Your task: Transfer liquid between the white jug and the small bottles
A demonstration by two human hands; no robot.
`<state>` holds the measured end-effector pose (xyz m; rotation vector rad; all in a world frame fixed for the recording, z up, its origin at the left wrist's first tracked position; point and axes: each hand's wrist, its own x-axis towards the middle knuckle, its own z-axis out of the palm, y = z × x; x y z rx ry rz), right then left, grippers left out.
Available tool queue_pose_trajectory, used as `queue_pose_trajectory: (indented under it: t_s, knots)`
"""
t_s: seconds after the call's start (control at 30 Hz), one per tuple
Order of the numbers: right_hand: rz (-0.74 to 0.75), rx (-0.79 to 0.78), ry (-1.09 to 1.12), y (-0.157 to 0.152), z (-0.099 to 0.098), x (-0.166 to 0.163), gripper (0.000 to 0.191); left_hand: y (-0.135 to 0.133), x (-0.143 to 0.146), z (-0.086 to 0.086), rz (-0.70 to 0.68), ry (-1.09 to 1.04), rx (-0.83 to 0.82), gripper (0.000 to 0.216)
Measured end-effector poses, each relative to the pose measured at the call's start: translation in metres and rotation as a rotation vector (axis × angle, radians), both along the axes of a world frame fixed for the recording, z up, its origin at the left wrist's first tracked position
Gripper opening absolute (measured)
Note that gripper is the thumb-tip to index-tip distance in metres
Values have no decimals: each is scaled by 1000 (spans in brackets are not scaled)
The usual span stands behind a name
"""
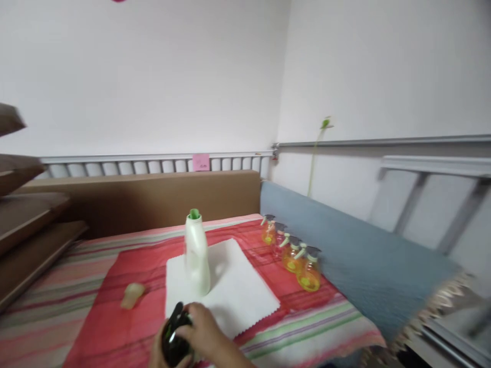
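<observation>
Both hands are round a dark, shiny bottle (173, 341) at the bottom of the view, with a black spout or trigger-like part at its top. My left hand (156, 350) closes on it from the left, mostly cut off by the frame edge. My right hand (203, 327) grips it from the right, fingers over its upper part. Beyond them a white jug-shaped bottle (197, 260) stands upright, its neck green inside and without a cap. It rests on a white cloth (233, 271). A pale translucent cap (132, 295) lies left of the cloth, blurred.
Several spray bottles (308, 273) with orange or pink liquid stand in a row at right. A striped red tablecloth (130, 260) covers the surface. Brown boards (26, 220) are stacked at left. A cardboard panel (161, 197) and a blue padded panel (345, 250) border the back and right.
</observation>
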<state>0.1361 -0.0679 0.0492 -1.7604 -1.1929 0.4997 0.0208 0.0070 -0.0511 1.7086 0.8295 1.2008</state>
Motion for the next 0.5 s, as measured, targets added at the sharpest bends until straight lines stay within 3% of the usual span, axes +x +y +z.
queue_pose_trajectory:
  t_s: [0.2, 0.5]
  knots:
    - [82, 34, -12, 8, -6, -5, 30, -5, -12, 2, -91, 78, -25, 82]
    - [53, 2, -54, 4, -5, -11, 42, -12, -11, 7, -68, 57, -35, 83]
